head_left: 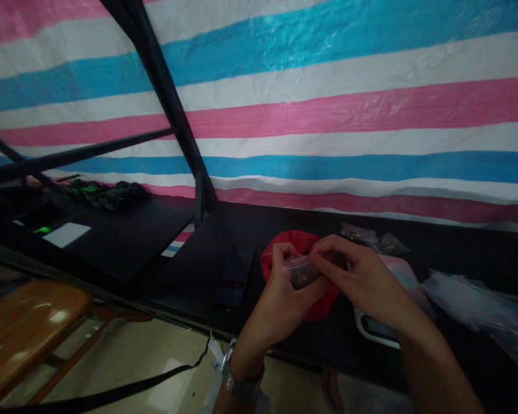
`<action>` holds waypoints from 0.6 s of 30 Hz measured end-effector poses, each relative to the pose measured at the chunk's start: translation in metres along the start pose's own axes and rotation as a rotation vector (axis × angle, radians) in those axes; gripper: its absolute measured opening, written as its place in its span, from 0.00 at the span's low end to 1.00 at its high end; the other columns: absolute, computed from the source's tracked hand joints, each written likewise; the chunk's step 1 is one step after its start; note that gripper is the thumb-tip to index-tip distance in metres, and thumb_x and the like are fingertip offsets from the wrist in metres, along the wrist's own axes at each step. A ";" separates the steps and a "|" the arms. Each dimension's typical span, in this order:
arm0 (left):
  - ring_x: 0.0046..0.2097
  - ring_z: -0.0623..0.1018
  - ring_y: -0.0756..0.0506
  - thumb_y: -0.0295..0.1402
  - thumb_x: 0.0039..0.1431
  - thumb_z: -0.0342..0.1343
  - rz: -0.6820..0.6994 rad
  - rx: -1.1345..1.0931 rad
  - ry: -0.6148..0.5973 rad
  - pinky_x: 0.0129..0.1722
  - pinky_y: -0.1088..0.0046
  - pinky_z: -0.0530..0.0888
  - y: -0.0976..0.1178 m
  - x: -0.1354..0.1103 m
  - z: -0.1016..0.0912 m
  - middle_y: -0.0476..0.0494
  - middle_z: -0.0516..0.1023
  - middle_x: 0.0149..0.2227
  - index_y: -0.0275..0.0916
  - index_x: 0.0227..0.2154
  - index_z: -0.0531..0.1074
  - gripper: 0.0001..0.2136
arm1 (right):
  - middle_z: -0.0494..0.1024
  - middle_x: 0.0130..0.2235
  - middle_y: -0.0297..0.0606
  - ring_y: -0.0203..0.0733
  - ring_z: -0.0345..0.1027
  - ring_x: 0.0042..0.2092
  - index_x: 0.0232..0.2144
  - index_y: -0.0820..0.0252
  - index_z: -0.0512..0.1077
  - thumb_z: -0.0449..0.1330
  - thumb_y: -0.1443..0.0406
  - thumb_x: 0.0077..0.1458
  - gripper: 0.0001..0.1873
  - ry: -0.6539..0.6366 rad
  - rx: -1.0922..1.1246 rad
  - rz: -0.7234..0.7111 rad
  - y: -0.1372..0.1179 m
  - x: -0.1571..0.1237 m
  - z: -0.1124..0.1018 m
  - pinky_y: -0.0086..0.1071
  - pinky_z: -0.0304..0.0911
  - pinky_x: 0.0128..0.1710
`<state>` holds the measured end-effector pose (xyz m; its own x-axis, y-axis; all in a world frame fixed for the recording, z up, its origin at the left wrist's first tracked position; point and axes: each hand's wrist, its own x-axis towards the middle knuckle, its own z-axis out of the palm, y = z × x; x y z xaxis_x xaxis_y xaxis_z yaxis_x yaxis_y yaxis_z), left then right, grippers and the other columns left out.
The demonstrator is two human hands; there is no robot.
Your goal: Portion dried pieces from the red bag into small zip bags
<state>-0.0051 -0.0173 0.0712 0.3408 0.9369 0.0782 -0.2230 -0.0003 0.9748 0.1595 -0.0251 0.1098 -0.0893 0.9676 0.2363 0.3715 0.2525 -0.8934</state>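
Between my two hands is a small clear zip bag (pixel 301 275) with some small brownish bits in it that I cannot make out. My left hand (pixel 285 299) grips the bag's left side and lower part, thumb and fingers closed around it. At the bag's top right corner, my right hand (pixel 358 273) pinches the edge with thumb and forefinger. Directly beneath and behind the bag lies a red plastic bag (pixel 323 305), partly covered by both hands. A white device with a dark display, like a scale (pixel 399 267), is partly hidden under my right forearm.
Two small filled clear bags (pixel 358 233) lie behind my right hand. A pile of clear plastic bags (pixel 479 302) is at the right. A dark phone (pixel 236 275) rests left of the red bag. Black metal bars (pixel 168 103) rise at left; a wooden stool (pixel 34 322) stands below.
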 end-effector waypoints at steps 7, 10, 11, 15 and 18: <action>0.47 0.80 0.46 0.35 0.63 0.64 0.180 0.235 0.148 0.51 0.67 0.77 -0.015 0.012 0.006 0.48 0.74 0.44 0.46 0.53 0.59 0.22 | 0.84 0.31 0.40 0.48 0.78 0.36 0.27 0.54 0.80 0.66 0.47 0.55 0.18 0.272 -0.173 0.213 0.051 -0.021 -0.082 0.36 0.71 0.37; 0.44 0.80 0.47 0.36 0.66 0.61 0.210 0.278 0.174 0.46 0.69 0.76 -0.017 0.017 0.004 0.50 0.75 0.41 0.46 0.53 0.60 0.18 | 0.85 0.29 0.41 0.51 0.79 0.34 0.26 0.55 0.80 0.63 0.54 0.54 0.13 0.355 -0.323 0.375 0.073 -0.032 -0.106 0.38 0.70 0.35; 0.43 0.80 0.48 0.36 0.66 0.60 0.216 0.283 0.172 0.45 0.70 0.76 -0.017 0.018 0.004 0.51 0.75 0.40 0.45 0.53 0.60 0.18 | 0.85 0.30 0.42 0.51 0.79 0.33 0.27 0.55 0.80 0.62 0.56 0.54 0.12 0.372 -0.368 0.419 0.078 -0.034 -0.110 0.39 0.70 0.34; 0.40 0.79 0.49 0.35 0.66 0.59 0.251 0.310 0.180 0.43 0.72 0.75 -0.014 0.021 0.005 0.53 0.74 0.37 0.44 0.51 0.64 0.14 | 0.87 0.35 0.44 0.53 0.81 0.36 0.33 0.56 0.82 0.63 0.57 0.53 0.12 0.485 -0.525 0.446 0.084 -0.039 -0.118 0.41 0.71 0.38; 0.38 0.78 0.49 0.35 0.67 0.59 0.277 0.340 0.228 0.41 0.73 0.74 -0.013 0.021 0.008 0.52 0.75 0.36 0.43 0.48 0.67 0.10 | 0.87 0.40 0.48 0.56 0.82 0.41 0.38 0.56 0.82 0.61 0.57 0.55 0.14 0.568 -0.569 0.433 0.082 -0.040 -0.122 0.44 0.72 0.43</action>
<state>0.0122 -0.0009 0.0620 0.0937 0.9380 0.3337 0.0464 -0.3389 0.9397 0.3062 -0.0440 0.0739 0.5763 0.7894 0.2114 0.6797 -0.3193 -0.6603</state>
